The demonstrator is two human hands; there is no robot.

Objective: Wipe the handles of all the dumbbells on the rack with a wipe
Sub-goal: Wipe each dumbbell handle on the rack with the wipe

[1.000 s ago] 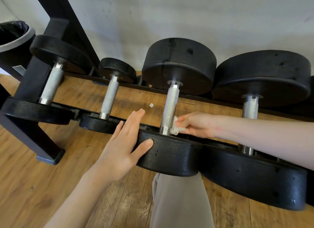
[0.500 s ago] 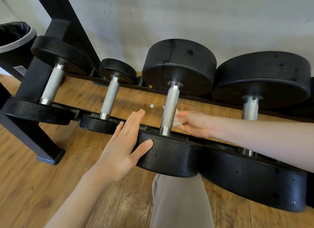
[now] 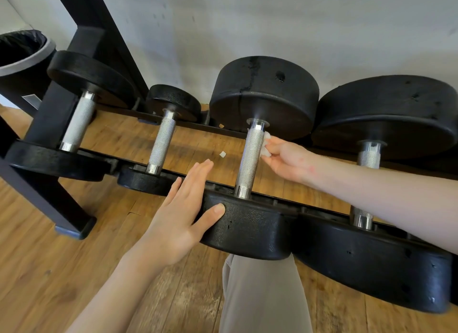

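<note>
Here, at the far left, a bin (image 3: 22,52) lined with a black bag stands behind the black rack (image 3: 57,109), presumably handy for the used wipe. On the rack's rails lie four dumbbells in a row, handles pointing away from the person, so each knurled bar is open to a hand from above. The first dumbbell (image 3: 78,122) sits beside the rack's upright; the second dumbbell (image 3: 162,143), the smallest, lies just beside it. Neither is being touched.

Next comes the left hand (image 3: 178,216): its grip is spread, fingers straight and flat against the side of the near head of the third dumbbell (image 3: 250,159), thumb pressed on the head's front face. It likely braces the weight so that it does not roll while the bar is rubbed. A small white scrap (image 3: 222,154) lies on the wooden floor between the second and third bars.

The right hand (image 3: 285,159) reaches in from the right, across the fourth dumbbell (image 3: 369,156), its grip pinching the wipe (image 3: 266,144), a small white wad, against the right side of the third handle, near its far end. Judging by this, the wiping is under way on the third bar, and the fourth, partly hidden by the forearm, may be left to do.
</note>
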